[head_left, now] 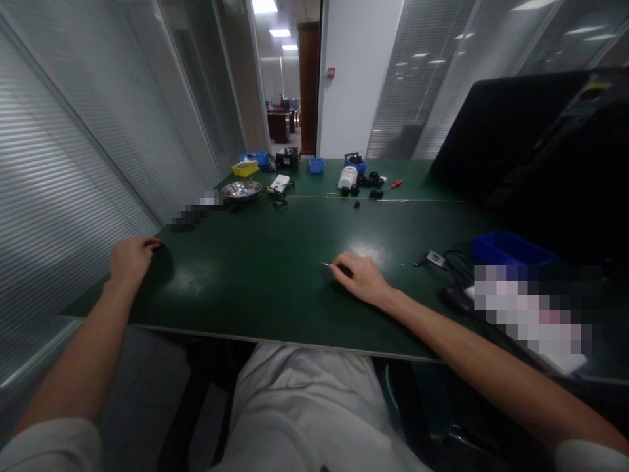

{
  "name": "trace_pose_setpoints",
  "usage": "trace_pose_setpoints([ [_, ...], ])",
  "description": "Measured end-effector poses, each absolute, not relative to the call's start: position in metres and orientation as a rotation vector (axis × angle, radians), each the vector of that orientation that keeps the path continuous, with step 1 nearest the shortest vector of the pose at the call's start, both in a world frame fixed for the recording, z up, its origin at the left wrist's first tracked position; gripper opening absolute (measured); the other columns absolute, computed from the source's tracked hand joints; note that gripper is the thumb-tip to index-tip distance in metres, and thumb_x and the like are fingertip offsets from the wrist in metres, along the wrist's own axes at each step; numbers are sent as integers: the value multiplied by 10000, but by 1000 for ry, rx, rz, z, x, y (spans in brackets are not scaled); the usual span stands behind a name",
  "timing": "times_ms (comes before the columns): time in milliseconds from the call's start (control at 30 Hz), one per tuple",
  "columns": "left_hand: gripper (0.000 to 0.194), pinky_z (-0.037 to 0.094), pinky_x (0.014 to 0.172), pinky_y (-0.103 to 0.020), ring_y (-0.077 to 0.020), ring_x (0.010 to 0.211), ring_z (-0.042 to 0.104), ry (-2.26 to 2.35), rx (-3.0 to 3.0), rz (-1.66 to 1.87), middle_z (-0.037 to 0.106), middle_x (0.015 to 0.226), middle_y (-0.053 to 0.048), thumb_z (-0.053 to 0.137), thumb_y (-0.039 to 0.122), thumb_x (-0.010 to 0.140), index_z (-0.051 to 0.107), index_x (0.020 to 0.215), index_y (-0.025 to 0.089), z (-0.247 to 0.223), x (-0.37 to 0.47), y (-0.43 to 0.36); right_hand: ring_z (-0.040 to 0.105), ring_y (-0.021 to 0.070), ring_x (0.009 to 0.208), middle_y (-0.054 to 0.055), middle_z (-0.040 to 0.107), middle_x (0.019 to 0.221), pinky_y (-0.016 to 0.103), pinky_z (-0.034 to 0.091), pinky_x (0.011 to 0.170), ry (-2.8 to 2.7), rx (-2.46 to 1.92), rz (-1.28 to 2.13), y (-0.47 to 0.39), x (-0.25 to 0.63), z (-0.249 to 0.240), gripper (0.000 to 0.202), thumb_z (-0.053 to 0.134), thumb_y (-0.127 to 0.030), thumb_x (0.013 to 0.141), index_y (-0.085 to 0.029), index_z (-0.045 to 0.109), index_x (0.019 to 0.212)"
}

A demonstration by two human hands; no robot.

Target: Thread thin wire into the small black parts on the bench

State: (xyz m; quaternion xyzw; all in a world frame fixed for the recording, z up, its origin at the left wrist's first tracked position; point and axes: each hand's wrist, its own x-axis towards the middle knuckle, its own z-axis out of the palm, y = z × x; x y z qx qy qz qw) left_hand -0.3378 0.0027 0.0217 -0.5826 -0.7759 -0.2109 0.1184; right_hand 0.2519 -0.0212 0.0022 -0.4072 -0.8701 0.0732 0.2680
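Note:
My right hand (361, 276) rests over the middle of the green table (255, 262). Its thumb and forefinger are pinched on a thin metal-tipped tool (325, 264), whose point sticks out to the left; the rest is hidden by the hand. At the table's left edge is my left hand (132, 262), fingers curled together at the tabletop. A small dark spot shows by its fingertips, too small to name.
A metal bowl (242, 191), a yellow tray (245, 169), a white device (280, 184) and a red screwdriver (396, 184) lie toward the back. On the right are a blue tray (511, 249), a black mouse (456, 299), cables and a large dark monitor (501, 131).

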Motion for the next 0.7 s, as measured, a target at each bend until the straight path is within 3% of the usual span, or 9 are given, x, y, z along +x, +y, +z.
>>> trace_pose_setpoints([
  [267, 419, 263, 660, -216, -209, 753, 507, -2193, -1672, -303, 697, 944, -114, 548, 384, 931, 780, 1104, 81, 12, -347, 5, 609, 149, 737, 43, 701, 945, 278, 415, 697, -2355, -1100, 206, -20, 252, 2, 299, 462, -413, 1058, -211, 673, 996],
  [533, 439, 216, 659, -219, -204, 726, 473, -2241, -1606, -123, 709, 933, -107, 498, 385, 972, 762, 1164, 92, 21, -331, 0, 610, 149, 746, 35, 691, 929, 274, 411, 697, -2361, -1092, 200, -20, 252, 1, 280, 473, -404, 1055, -213, 666, 988],
  [700, 399, 245, 651, -209, -198, 779, 504, -2414, -1566, -322, 710, 962, -74, 600, 401, 922, 763, 1172, 136, 18, -341, 3, 609, 149, 749, 32, 689, 930, 277, 399, 690, -2377, -1104, 208, -21, 252, 3, 281, 470, -400, 1057, -212, 666, 984],
])
